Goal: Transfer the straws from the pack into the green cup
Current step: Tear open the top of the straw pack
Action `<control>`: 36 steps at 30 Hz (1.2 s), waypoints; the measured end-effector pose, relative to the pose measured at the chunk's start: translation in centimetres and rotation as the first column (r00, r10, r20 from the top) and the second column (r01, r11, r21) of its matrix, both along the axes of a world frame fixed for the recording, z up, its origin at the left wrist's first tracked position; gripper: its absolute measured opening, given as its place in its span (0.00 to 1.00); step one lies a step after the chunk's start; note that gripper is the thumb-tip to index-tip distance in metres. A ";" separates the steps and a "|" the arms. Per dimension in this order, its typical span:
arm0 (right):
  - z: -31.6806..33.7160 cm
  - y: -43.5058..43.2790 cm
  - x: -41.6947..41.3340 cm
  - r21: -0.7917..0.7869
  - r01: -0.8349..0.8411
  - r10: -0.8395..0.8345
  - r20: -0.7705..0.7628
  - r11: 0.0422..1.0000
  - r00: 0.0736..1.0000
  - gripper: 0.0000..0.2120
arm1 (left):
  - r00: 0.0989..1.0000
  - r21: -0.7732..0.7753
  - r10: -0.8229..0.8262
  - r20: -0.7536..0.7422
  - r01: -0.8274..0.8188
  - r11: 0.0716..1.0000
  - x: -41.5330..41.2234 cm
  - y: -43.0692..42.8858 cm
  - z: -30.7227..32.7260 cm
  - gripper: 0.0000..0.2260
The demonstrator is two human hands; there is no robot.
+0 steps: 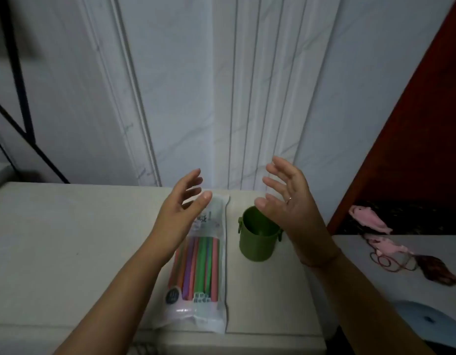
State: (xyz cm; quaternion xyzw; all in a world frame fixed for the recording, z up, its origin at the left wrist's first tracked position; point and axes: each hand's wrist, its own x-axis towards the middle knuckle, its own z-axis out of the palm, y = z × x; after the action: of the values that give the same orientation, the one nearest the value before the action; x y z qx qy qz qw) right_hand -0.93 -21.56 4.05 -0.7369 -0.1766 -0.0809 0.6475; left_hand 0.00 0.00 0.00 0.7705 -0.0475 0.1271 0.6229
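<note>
A clear plastic pack (212, 226) lies lengthwise on the white table (68, 239), with several coloured straws (196, 267) in pink, purple, green and orange inside it. A dark green cup (257, 245) stands upright just to the pack's right, and nothing shows inside it. My left hand (179, 213) hovers above the pack's far left part, fingers spread and holding nothing. Raised above the cup's far right rim, my right hand (288, 198) has its fingers spread, a ring on one finger, and holds nothing.
A white panelled wall (221, 98) rises right behind the table. To the right, a lower surface holds pink items (370, 219), a tangle of red cord (390, 262) and a pale blue object (424, 319). A dark red panel (414, 137) stands at the right.
</note>
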 end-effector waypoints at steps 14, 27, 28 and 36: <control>-7.1 5.1 -5.0 -0.045 -0.129 0.115 -0.240 0.991 0.964 0.27 | 0.826 0.539 0.341 -0.449 -0.054 0.841 -1.7 -0.4 -5.3 0.40; -11.1 7.6 -4.3 -0.192 -0.107 0.013 -0.435 0.976 0.900 0.27 | 0.727 -0.064 0.082 -0.681 -0.171 0.983 -3.1 1.8 -4.1 0.10; -11.0 7.7 -4.4 -0.166 -0.115 0.032 -0.436 0.979 0.900 0.27 | 0.736 -0.108 0.072 -0.673 -0.194 0.975 -3.4 2.0 -3.7 0.10; -3.6 9.4 -3.2 -0.047 -0.139 0.120 -0.278 0.989 0.953 0.20 | 0.917 -0.312 0.076 -0.392 -0.210 0.927 -5.2 2.8 2.1 0.16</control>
State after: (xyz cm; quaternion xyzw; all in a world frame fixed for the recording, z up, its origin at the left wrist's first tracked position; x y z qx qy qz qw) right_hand -4.16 -12.14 0.46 -0.7487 -0.1357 0.0703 0.6451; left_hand -5.25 2.75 2.12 0.6596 0.1520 0.0306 0.7354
